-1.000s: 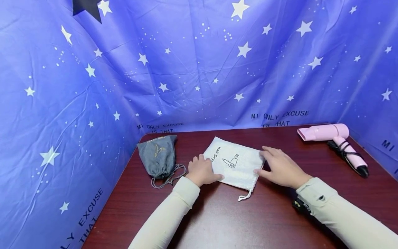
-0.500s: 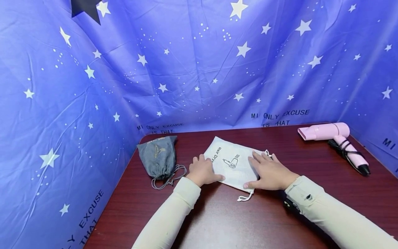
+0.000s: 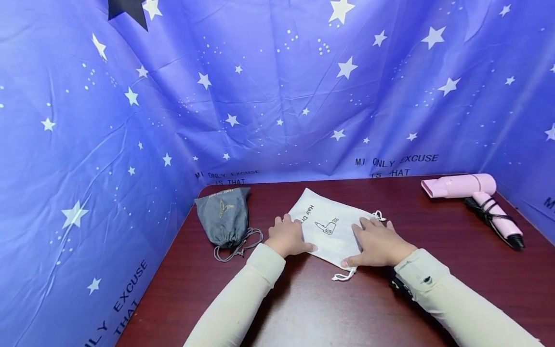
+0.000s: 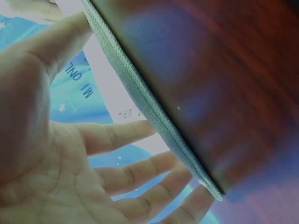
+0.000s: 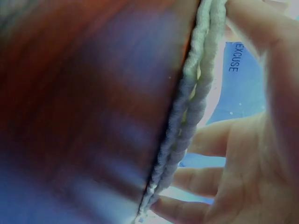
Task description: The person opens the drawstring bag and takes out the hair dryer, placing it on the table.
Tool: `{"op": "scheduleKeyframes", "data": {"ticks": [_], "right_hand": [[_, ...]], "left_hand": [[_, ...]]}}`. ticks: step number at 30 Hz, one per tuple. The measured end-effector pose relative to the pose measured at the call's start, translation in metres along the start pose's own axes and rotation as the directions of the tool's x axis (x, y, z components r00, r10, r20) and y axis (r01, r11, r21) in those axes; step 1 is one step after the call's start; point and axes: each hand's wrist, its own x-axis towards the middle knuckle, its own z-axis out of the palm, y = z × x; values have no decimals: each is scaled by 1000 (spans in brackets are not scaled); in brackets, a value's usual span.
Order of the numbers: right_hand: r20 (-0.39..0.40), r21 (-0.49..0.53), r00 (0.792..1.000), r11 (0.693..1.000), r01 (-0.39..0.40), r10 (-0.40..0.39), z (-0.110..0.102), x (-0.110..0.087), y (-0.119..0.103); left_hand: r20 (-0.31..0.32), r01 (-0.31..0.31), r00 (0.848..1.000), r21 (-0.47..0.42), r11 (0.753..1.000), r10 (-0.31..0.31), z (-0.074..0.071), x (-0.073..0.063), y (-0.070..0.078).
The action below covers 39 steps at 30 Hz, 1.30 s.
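Note:
A white drawstring bag (image 3: 325, 226) printed with "Hair Dryer" and a dryer drawing lies flat on the table. My left hand (image 3: 287, 237) touches its left edge, thumb near the front edge. In the left wrist view, the fingers (image 4: 119, 137) extend to the bag's seam (image 4: 140, 93). My right hand (image 3: 381, 243) rests on the bag's right end, over the mouth, with fingers spread. In the right wrist view, the fingertips meet the gathered mouth (image 5: 187, 107). White cord loops (image 3: 344, 274) stick out at the front and back corners of that end.
A grey drawstring pouch (image 3: 223, 217) with its cords (image 3: 243, 243) lies left of my left hand. At the back right is a pink hair dryer (image 3: 461, 187), its black cord wrapped round the handle. A blue starry curtain (image 3: 277, 96) stands behind the dark red table (image 3: 303, 303).
My right hand has moved left from the bag's right edge onto its top. The left hand stays at the left edge. The whole head view has shifted slightly.

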Motion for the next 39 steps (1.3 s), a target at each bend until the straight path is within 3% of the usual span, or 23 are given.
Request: {"op": "scheduleKeyframes", "data": {"ticks": [18,39], "right_hand": [[-8,-11,995,995,-102,102,-9,-22,-1],[-9,-24,984,984,-176,175,-6,-46,23]], "left_hand": [[13,-98,995,-7,995,98,-6,12,15],[34,-162,986,40,986,161,-3,25,49]]}}
